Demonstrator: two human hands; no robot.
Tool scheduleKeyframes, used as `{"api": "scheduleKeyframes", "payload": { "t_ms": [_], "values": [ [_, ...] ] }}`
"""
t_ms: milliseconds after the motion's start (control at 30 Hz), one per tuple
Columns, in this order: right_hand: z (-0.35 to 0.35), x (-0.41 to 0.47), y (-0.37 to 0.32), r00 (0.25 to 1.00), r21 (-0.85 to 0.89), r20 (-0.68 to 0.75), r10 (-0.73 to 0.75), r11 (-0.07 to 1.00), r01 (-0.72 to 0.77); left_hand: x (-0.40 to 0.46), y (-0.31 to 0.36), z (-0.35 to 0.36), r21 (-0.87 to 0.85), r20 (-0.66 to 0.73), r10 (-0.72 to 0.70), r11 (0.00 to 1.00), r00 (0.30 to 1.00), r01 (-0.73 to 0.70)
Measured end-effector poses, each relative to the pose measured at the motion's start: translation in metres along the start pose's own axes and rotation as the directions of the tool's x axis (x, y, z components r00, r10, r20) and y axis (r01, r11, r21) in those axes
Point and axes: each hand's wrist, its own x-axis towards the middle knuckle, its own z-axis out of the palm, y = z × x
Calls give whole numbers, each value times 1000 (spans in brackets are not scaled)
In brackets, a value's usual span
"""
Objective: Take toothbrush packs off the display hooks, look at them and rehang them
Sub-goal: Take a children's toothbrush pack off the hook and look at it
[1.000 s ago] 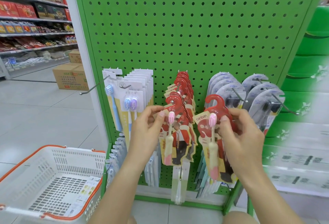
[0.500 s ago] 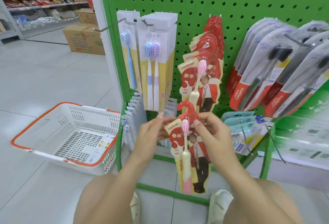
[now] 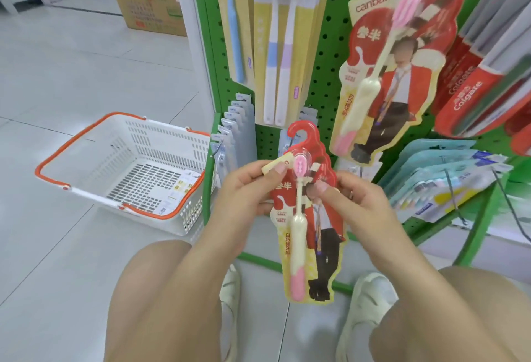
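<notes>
While a red pack (image 3: 309,218) is pinched at its top by both hands, left (image 3: 244,189) and right (image 3: 356,203), it is held upright, clear of the green pegboard (image 3: 324,54). More red packs (image 3: 382,74) are hung above it, Colgate packs (image 3: 471,83) at right. A white basket (image 3: 129,172) is seen on the floor at left.

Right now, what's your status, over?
Left hand and right hand both pinch the red pack, off its hook. Hanging packs just above. Nothing in the way.
</notes>
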Motion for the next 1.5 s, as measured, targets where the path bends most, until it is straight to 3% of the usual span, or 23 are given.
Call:
{"api": "scheduleKeyframes", "payload": {
  "t_ms": [100,200,300,367,500,600,700,900,1500],
  "values": [
    [1,-6,7,995,-44,65,77,996,-74,1,0,-1,-58,-43,-27,998,999,25],
    [1,-11,10,999,-106,33,32,994,-28,1,-5,4,-26,-141,11,1000,990,-15],
    [-1,-17,11,999,-257,9,-37,966,38,1,-12,5,253,-261,245,951,934,-179],
    [-1,-20,11,999,-329,4,-42,944,42,-2,-15,6,405,-233,335,887,913,-222],
    [0,-22,10,997,-394,23,-69,916,73,-6,-18,12,555,-116,271,815,955,-164],
    [-1,-23,9,997,-371,29,-72,925,77,-6,-20,13,648,-65,350,727,934,-228],
    [-2,-23,7,998,-318,45,-52,946,64,-5,-19,11,627,-28,402,721,915,-297],
    [-5,-23,4,995,-204,95,-4,979,23,-7,-17,14,581,-34,384,759,923,-294],
    [-5,-22,4,996,-189,91,12,982,5,-8,-17,14,602,-27,377,745,926,-286]
  ]
}}
